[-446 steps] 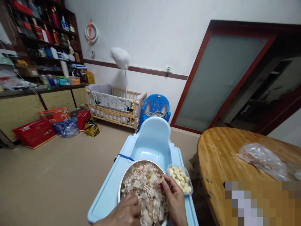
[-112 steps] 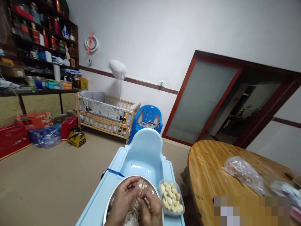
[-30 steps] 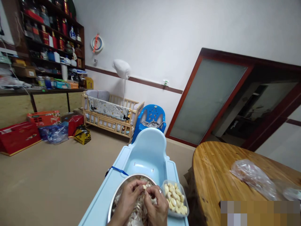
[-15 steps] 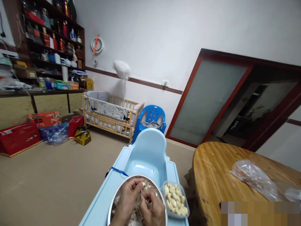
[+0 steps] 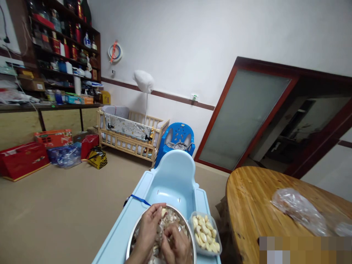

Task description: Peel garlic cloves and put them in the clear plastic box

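Observation:
A steel bowl (image 5: 186,225) heaped with papery garlic skins sits on the tray of a light blue baby chair (image 5: 173,179). Both my hands work over the bowl. My left hand (image 5: 149,230) pinches a pale garlic clove (image 5: 164,212) at its fingertips. My right hand (image 5: 177,245) is curled close beside it, fingers bent in, touching the same clove or its skin. Right of the bowl stands a small clear plastic tub (image 5: 217,237) filled with several peeled cloves.
A round wooden table (image 5: 247,205) with a crumpled plastic bag (image 5: 297,209) is at my right. Beyond the chair stand a blue plastic chair (image 5: 178,134) and a wooden crib (image 5: 132,134). Red boxes (image 5: 24,156) lie on the floor under shelves at the left.
My left hand has lifted the clove slightly toward the bowl's far rim, and my right hand has dropped lower and nearer to me. The view has barely shifted.

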`<action>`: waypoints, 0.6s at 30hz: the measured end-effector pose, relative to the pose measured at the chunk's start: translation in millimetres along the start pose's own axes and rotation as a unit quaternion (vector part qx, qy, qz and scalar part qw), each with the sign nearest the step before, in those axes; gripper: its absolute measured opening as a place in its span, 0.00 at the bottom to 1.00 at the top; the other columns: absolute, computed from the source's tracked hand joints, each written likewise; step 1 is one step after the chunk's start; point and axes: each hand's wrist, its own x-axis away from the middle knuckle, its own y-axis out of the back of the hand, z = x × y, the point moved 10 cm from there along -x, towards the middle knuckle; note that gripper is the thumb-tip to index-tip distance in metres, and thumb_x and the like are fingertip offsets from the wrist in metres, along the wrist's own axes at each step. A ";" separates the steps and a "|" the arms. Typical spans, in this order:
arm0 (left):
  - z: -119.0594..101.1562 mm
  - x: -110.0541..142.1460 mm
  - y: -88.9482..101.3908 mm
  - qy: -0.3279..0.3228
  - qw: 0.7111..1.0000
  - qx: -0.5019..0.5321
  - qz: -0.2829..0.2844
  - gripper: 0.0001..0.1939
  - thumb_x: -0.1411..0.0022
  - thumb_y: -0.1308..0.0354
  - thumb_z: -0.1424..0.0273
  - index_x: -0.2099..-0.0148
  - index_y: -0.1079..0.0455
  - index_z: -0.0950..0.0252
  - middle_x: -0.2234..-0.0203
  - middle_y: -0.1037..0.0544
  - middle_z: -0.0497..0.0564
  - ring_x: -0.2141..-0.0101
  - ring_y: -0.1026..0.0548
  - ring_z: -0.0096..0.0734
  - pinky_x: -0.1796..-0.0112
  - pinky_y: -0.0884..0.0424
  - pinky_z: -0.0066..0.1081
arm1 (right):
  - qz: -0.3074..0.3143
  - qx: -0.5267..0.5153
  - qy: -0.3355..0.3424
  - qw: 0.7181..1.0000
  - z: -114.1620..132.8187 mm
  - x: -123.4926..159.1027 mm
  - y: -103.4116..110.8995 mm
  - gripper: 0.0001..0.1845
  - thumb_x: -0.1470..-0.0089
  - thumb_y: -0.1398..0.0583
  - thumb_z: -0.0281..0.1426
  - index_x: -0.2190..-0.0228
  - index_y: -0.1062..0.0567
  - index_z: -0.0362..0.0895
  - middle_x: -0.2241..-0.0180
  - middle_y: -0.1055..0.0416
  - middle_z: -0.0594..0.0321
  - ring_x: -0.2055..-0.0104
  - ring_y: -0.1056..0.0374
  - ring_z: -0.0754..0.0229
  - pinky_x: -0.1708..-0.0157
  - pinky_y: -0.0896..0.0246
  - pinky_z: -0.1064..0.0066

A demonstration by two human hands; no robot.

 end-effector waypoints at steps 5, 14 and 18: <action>-2.1 -3.8 2.1 -0.026 1.000 0.008 0.010 0.19 0.52 0.39 0.56 0.64 0.26 0.67 0.78 0.25 0.47 0.76 0.29 0.28 0.75 0.34 0.24 | 0.001 -0.036 -0.009 0.999 -6.4 2.8 -1.7 0.07 0.52 0.48 0.24 0.78 0.36 0.46 0.79 0.33 0.66 0.77 0.36 0.64 0.76 0.43 0.75; -4.1 -6.0 -6.4 -0.016 0.998 -0.013 0.063 0.12 0.53 0.38 0.65 0.67 0.25 0.68 0.77 0.22 0.49 0.77 0.28 0.27 0.75 0.34 0.24 | -0.076 -0.067 -0.108 0.989 -15.1 -4.5 23.5 0.07 0.50 0.46 0.28 0.70 0.28 0.47 0.76 0.27 0.65 0.75 0.31 0.62 0.73 0.37 0.74; -10.3 -3.1 -11.8 -0.024 0.995 -0.036 0.086 0.11 0.53 0.39 0.66 0.69 0.24 0.68 0.75 0.21 0.51 0.75 0.26 0.31 0.73 0.32 0.26 | -0.089 -0.069 -0.084 0.990 -9.2 -11.3 31.7 0.09 0.46 0.46 0.30 0.67 0.25 0.47 0.71 0.26 0.60 0.69 0.29 0.59 0.68 0.34 0.72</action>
